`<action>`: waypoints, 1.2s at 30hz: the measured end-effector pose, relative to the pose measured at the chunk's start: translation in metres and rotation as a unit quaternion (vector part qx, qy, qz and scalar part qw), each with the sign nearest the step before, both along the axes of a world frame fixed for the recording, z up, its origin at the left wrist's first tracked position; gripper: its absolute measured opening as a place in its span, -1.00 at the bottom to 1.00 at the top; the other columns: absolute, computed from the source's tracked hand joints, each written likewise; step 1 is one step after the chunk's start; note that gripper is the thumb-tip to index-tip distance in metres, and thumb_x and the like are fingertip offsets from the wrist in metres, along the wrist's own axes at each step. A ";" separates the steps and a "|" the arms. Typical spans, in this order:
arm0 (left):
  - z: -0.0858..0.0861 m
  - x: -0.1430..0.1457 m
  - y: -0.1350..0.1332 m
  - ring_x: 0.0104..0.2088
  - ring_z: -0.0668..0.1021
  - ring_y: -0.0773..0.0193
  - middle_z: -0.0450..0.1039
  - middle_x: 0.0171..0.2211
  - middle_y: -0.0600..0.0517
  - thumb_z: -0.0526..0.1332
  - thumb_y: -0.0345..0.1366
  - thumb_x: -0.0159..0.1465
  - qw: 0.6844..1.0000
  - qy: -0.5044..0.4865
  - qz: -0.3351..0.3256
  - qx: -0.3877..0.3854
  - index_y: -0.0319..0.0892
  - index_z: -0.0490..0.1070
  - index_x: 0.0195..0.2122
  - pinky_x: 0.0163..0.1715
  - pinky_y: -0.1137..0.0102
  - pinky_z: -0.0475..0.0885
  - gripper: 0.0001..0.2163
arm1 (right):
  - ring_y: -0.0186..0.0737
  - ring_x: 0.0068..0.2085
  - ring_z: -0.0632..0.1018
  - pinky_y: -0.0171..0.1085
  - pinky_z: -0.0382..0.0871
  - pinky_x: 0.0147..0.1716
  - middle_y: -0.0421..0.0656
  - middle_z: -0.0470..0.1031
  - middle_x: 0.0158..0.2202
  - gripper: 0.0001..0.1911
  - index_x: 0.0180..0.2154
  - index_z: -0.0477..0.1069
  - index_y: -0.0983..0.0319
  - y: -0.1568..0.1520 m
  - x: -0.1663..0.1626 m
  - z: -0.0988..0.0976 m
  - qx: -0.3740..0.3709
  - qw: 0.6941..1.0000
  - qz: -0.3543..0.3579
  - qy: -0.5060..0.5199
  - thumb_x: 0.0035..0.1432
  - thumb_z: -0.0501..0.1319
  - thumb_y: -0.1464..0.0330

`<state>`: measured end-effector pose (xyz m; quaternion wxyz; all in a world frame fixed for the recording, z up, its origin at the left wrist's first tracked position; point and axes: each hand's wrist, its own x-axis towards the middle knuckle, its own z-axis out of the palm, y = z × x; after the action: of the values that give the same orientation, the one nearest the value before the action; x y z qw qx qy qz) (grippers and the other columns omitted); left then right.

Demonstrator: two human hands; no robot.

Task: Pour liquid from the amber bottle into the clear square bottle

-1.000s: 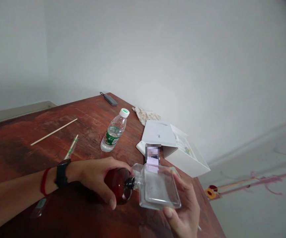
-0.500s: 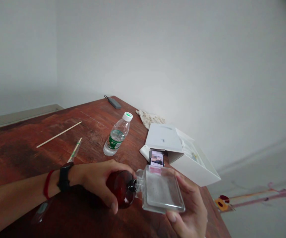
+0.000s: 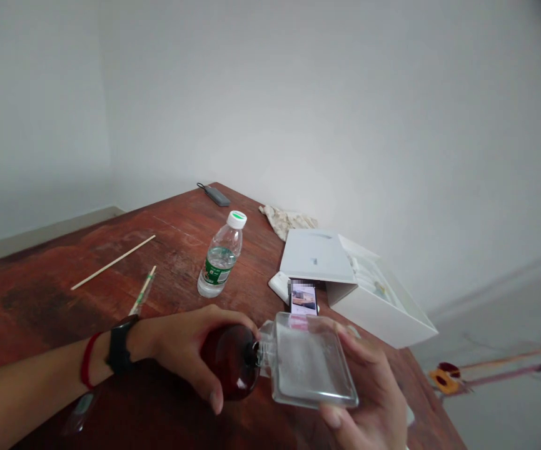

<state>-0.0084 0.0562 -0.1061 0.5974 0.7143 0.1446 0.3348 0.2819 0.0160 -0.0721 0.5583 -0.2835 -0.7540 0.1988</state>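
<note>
My left hand (image 3: pixel 190 350) is wrapped round a dark red-brown bottle (image 3: pixel 235 365), tilted so its black neck points right. In my right hand (image 3: pixel 373 387) is a clear square bottle (image 3: pixel 312 362), gripped by its edges between thumb and fingers and lying on its side. The two bottle necks meet mouth to mouth between my hands; whether one sits inside the other I cannot tell. Behind them a water bottle (image 3: pixel 218 265) with a green label and white cap stands upright on the wooden table (image 3: pixel 176 219).
Chopsticks lie on the left, one bare (image 3: pixel 113 262) and some in a wrapper (image 3: pixel 143 290). Further back are a grey device (image 3: pixel 216 195) and a crumpled cloth (image 3: pixel 286 220). To the right, a phone (image 3: pixel 303 300) leans by a white box (image 3: pixel 317 256) with its tray open.
Both hands keep hold of their bottles, necks still together. The clear bottle has shifted slightly right and down. The view has turned a little.
</note>
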 end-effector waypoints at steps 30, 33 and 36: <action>0.004 0.004 -0.010 -0.19 0.69 0.07 0.68 -0.09 0.03 0.62 0.20 0.03 0.998 0.016 0.010 0.067 -0.05 0.49 0.14 -0.18 0.35 0.58 -0.25 | 0.26 0.17 0.66 0.16 0.68 0.05 0.07 0.61 0.20 -0.26 0.31 0.43 0.05 -0.012 0.003 0.016 -0.004 0.999 0.043 -0.026 0.18 0.54 0.06; 0.002 0.005 -0.010 -0.21 0.69 0.08 0.68 -0.10 0.03 0.63 0.18 0.02 0.998 0.001 0.004 0.063 -0.04 0.48 0.14 -0.20 0.37 0.58 -0.25 | 0.26 0.17 0.66 0.17 0.67 0.06 0.07 0.61 0.19 -0.26 0.30 0.43 0.06 -0.012 0.003 0.017 0.005 0.999 0.036 -0.033 0.18 0.54 0.07; -0.001 0.005 -0.010 -0.20 0.69 0.08 0.68 -0.09 0.02 0.64 0.16 0.02 0.998 0.003 0.000 0.056 -0.04 0.46 0.16 -0.19 0.36 0.59 -0.24 | 0.27 0.16 0.67 0.18 0.67 0.06 0.08 0.62 0.18 -0.24 0.30 0.43 0.08 -0.012 0.003 0.018 0.010 0.999 0.030 -0.037 0.15 0.56 0.08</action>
<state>-0.0030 0.0460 -0.1067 0.5563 0.7475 0.1274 0.3400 0.2852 0.0041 -0.0541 0.5264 -0.2624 -0.7844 0.1971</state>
